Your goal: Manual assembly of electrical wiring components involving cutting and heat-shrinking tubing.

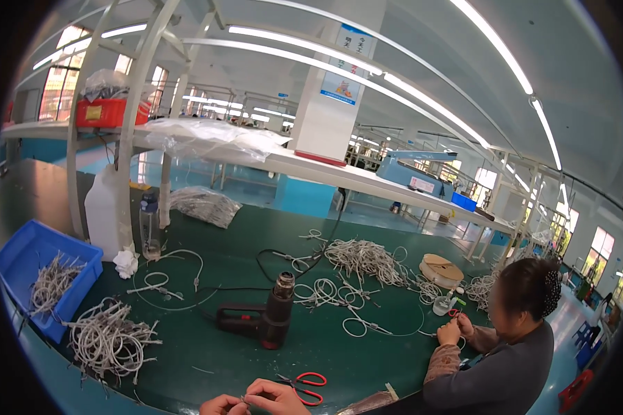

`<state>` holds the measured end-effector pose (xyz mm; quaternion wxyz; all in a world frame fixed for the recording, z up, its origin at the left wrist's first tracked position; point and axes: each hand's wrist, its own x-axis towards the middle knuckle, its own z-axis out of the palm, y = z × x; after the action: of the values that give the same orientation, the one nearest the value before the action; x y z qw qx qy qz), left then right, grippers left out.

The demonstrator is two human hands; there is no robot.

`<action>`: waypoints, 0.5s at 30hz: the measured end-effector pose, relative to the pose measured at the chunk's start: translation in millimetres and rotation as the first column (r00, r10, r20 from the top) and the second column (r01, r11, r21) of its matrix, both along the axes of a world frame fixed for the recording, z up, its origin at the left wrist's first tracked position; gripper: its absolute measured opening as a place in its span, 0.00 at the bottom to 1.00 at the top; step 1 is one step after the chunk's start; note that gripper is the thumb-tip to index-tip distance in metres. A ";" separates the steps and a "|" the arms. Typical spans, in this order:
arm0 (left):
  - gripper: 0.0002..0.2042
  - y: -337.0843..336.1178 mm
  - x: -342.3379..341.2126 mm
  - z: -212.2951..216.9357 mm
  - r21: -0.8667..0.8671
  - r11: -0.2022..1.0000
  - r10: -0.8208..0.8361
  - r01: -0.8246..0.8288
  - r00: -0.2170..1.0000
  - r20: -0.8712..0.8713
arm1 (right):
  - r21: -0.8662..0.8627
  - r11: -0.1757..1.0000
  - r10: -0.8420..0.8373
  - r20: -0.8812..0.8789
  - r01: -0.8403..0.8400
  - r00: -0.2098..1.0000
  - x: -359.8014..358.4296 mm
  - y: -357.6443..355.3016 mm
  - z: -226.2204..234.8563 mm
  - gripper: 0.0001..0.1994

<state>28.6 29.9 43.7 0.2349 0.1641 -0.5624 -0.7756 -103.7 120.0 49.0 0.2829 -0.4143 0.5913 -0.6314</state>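
Observation:
At the lower edge, my left hand point(221, 406) and my right hand point(278, 397) meet with fingertips pinched together. Whatever lies between them is too small to make out. Just right of my right hand lies a pair of scissors or snips with red handles point(310, 380). Beyond my hands a black heat gun point(275, 315) stands on the green table point(208, 353), its nozzle pointing up. To the left a heap of grey-white cables point(111, 342) spreads beside a blue bin point(90, 266) that holds more cables point(54, 283).
Further cables point(367, 261) lie in a large pile near a round spool point(441, 270). A bottle point(149, 225) and crumpled tissue point(126, 262) stand at the left post. A shelf point(304, 166) crosses above the table. A co-worker point(498, 346) sits at the right, hands raised.

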 end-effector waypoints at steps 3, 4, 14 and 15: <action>0.05 -1.5 -1.9 -3.8 0.042 0.999 0.011 -0.011 1.000 -0.001 | -0.006 1.000 0.012 -0.011 -0.012 1.000 -5.2 -4.7 -9.6 0.03; 0.05 -2.2 -2.7 -6.7 0.064 0.998 0.008 -0.008 1.000 -0.003 | -0.021 1.000 0.015 -0.019 -0.015 1.000 -7.1 -5.7 -12.4 0.03; 0.04 -9.4 -10.1 -23.3 0.117 0.993 -0.009 0.006 1.000 0.025 | 0.106 0.994 -0.004 0.050 -0.001 0.999 -13.1 -12.0 -20.2 0.04; 0.04 -9.7 -9.8 -24.6 0.123 0.992 -0.012 0.008 1.000 0.028 | 0.098 0.995 0.011 0.004 -0.011 1.000 -14.2 -12.3 -21.7 0.04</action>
<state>18.7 20.2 19.1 0.2123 0.1867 -0.5176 -0.8076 -117.9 107.7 27.3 0.3071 -0.4023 0.6187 -0.6009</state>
